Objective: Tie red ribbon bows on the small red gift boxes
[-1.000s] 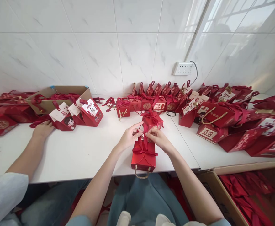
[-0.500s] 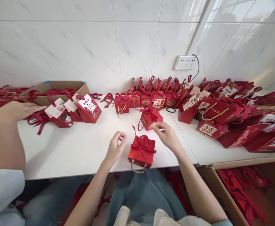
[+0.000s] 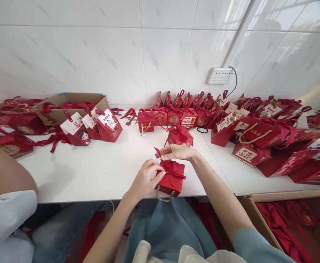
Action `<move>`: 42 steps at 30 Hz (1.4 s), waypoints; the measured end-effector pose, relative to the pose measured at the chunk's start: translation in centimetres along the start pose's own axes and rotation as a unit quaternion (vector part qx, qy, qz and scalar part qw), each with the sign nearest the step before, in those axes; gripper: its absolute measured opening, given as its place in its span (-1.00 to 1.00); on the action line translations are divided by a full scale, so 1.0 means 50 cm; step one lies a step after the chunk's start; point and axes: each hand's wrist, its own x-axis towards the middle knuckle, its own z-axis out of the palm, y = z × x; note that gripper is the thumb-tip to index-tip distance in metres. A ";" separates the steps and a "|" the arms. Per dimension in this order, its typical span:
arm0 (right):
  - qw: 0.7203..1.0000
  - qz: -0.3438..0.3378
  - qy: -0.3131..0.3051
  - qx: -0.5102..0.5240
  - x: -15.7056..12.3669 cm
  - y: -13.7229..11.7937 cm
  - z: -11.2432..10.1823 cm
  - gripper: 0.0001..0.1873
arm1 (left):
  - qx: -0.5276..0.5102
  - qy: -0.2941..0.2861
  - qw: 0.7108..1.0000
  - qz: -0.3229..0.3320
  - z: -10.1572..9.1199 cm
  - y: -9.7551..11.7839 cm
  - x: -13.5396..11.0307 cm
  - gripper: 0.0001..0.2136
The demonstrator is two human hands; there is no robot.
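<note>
Head view: red box (image 3: pixel 171 188) sits closed near counter (image 3: pixel 94 175) front edge, ribbon (image 3: pixel 179 176) already knotted over it; upright tail (image 3: pixel 157 150) seemingly left to straighten. Left hand (image 3: pixel 143 179) pinches ribbon; right hand (image 3: pixel 177 152) curls at tail, grip unclear.

You're wearing the only cam on your head, so it's hanging pretty close above the white table (image 3: pixel 94 175), peering forward and down, facing the tiled wall (image 3: pixel 116 54).

As I count them: front box (image 3: pixel 174 187), one; second box (image 3: pixel 180 137), one; tagged boxes (image 3: pixel 111 134), three; cartons (image 3: pixel 83 98), two; socket strip (image 3: pixel 220 75), one; black ring (image 3: pixel 202 127), one — heaped boxes (image 3: pixel 258 131), too overlapped to number.
</note>
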 end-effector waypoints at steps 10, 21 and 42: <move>0.987 0.039 0.150 0.049 -0.001 0.010 0.024 -0.78 | -0.036 0.007 0.999 -0.013 0.011 0.000 -0.006 -0.91; 0.952 0.113 0.285 0.017 0.008 0.026 0.041 -0.83 | -0.035 0.001 0.999 -0.024 0.018 -0.002 -0.009 -0.92; 0.919 0.142 0.362 -0.057 -0.183 0.034 0.185 -0.62 | -0.134 -0.077 0.959 -0.239 -0.006 0.022 0.009 -0.67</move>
